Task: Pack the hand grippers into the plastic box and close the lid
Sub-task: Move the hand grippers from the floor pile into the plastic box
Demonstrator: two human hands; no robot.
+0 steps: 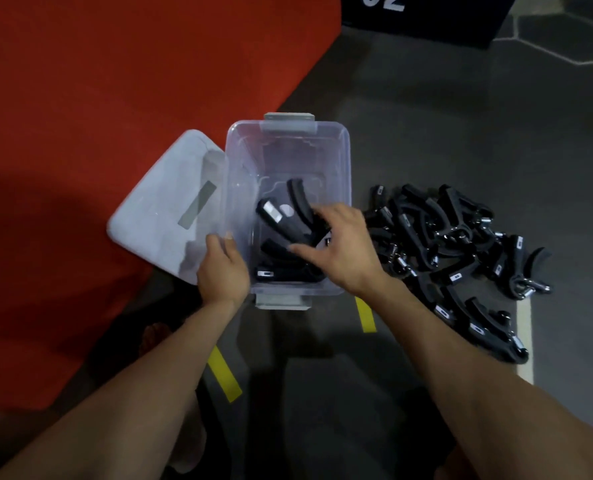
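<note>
Left hand on plastic box rim

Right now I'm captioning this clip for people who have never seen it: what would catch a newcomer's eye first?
Probably the clear plastic box at centre on the dark floor, a few black hand grippers already inside. The right hand reaches over it; the left hand grips its near-left rim. A big pile of grippers waits to the right, and the pale lid lies left on the red mat.

Open clear plastic box holds a few black hand grippers; pale lid lies beside it.
</note>
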